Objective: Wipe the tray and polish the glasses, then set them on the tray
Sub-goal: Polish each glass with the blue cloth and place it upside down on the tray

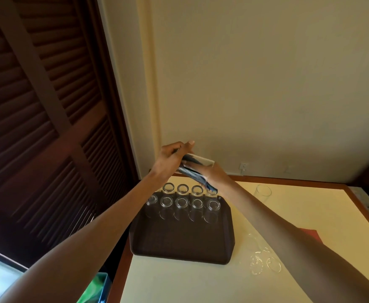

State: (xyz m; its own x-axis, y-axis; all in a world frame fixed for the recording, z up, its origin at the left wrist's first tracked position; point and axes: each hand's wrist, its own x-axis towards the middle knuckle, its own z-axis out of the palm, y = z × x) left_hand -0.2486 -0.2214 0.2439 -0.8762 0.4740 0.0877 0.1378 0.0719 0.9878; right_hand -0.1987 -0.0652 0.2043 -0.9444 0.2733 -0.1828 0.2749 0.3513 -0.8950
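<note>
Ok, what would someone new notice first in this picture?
The left hand and right hand, raised above the table, hold a glass and a blue cloth together. Beneath them a dark tray carries two rows of upturned glasses at its far end. More glasses sit on the table to its right.

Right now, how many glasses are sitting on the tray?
9, at the tray's far end: back row of four, front row of five. The cloth partly covers the back row's rightmost glass; the left forearm could hide a fifth.

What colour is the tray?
The tray is dark brown; the head view shows it best.
</note>
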